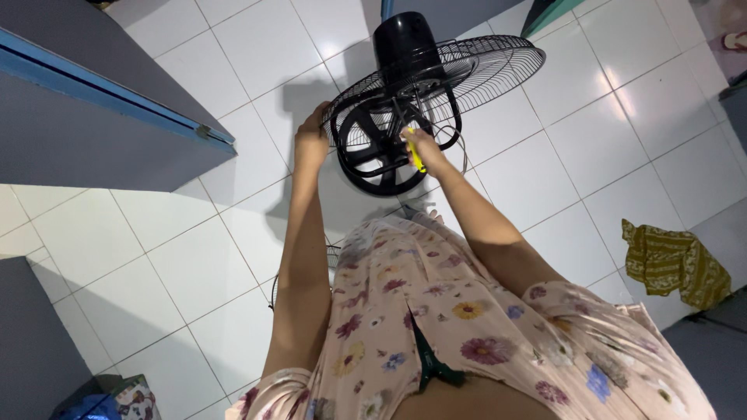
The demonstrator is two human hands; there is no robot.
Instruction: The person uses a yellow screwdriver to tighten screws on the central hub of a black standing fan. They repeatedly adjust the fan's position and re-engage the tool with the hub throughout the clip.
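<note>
A black electric fan (pixel 424 101) stands on the white tiled floor in front of me, its rear wire grille tilted up and its round base below. My left hand (pixel 311 140) rests against the left rim of the grille. My right hand (pixel 420 148) is closed around a yellow-handled tool (pixel 415 155), likely a screwdriver, whose tip is at the fan's centre behind the grille. My floral dress fills the lower part of the view.
A grey cabinet with a blue edge (pixel 117 101) juts in from the upper left. A crumpled olive-green patterned cloth (pixel 673 260) lies on the floor at right. A colourful bag (pixel 117 400) sits at the bottom left. Another wire grille (pixel 331 257) lies partly hidden under my left arm.
</note>
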